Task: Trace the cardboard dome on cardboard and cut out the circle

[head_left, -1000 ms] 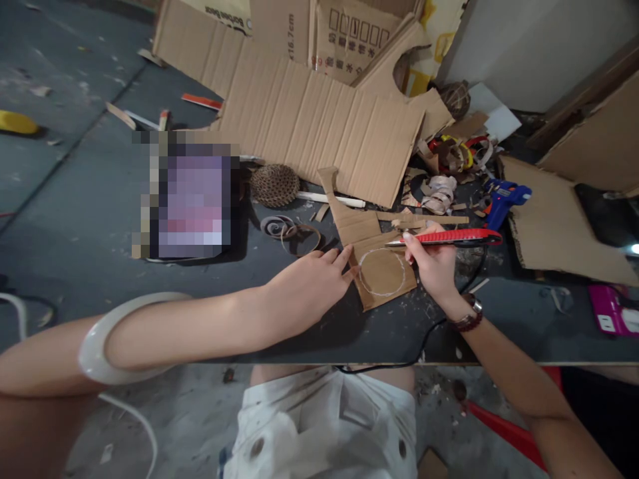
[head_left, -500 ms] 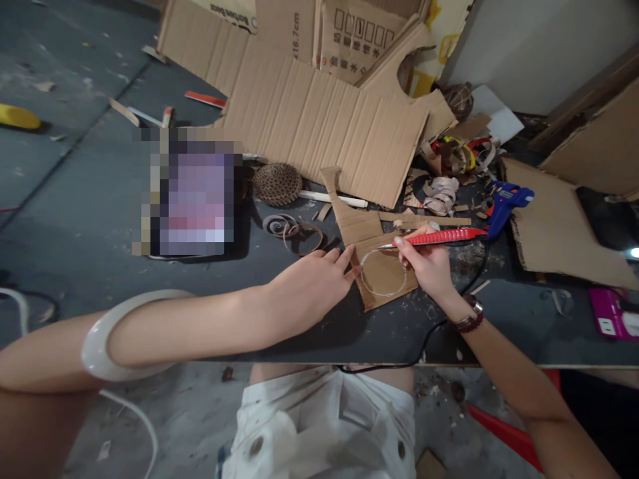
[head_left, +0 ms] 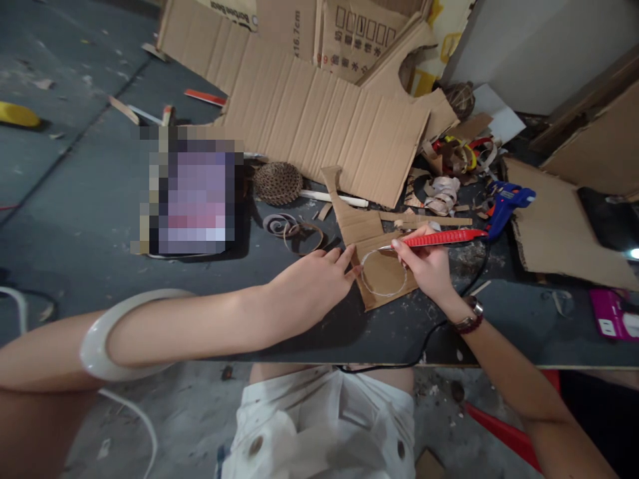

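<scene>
The step in hand: my right hand [head_left: 426,269] holds a red utility knife [head_left: 442,237] with its blade tip at the upper left of a white circle [head_left: 384,296] drawn on a corrugated card [head_left: 387,283]. I cannot tell whether the tip has entered the card. My right fingers [head_left: 409,249] are closed around the knife handle. My left hand [head_left: 309,283] lies left of the card, with its fingers [head_left: 344,261] spread open, tips at the card's left edge, gripping nothing.

The card lies flat on the dark bench [head_left: 394,339], near its front edge. The next move calls for steady pressure from the left fingers, so that the card does not slide under the blade.

Beyond the card lies a large corrugated sheet [head_left: 324,126]. To the card's right is a blue glue gun [head_left: 506,203], its black cable [head_left: 429,342] running along the bench in front of the card. Left of the card sit cardboard coils [head_left: 294,233].

The only container in view is a pink box [head_left: 614,316], far right of the card. Its contents do not show.
</scene>
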`<state>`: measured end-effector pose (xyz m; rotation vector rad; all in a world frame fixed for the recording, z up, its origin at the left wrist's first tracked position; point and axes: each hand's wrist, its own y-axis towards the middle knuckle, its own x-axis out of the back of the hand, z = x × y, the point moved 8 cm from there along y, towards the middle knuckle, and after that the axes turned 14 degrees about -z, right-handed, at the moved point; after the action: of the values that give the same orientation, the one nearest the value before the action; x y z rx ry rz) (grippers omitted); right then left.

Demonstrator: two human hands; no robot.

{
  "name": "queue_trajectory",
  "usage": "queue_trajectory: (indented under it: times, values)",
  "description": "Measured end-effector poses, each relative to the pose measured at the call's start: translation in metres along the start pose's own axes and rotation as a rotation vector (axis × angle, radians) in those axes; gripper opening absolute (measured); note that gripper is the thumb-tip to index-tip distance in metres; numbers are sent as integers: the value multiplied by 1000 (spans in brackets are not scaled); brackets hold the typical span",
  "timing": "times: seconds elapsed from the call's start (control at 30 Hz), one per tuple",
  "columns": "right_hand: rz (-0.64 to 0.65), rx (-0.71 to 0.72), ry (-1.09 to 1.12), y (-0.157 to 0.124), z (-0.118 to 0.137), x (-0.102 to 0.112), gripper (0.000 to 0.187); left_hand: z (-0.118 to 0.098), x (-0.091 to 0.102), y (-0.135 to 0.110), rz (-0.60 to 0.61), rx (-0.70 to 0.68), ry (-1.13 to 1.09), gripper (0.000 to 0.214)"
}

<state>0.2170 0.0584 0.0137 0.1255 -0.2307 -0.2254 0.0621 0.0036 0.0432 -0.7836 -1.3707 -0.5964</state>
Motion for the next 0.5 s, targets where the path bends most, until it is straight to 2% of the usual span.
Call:
queue_trajectory:
  times: [0.33, 0.5]
  values:
    - [-14, 69, -53, -2, 10, -4, 26, -1, -1, 1, 11, -10, -3, 68]
    - [-8, -33, 34, 2, 1, -3, 28, -1, 1, 0, -10, -15, -3, 66]
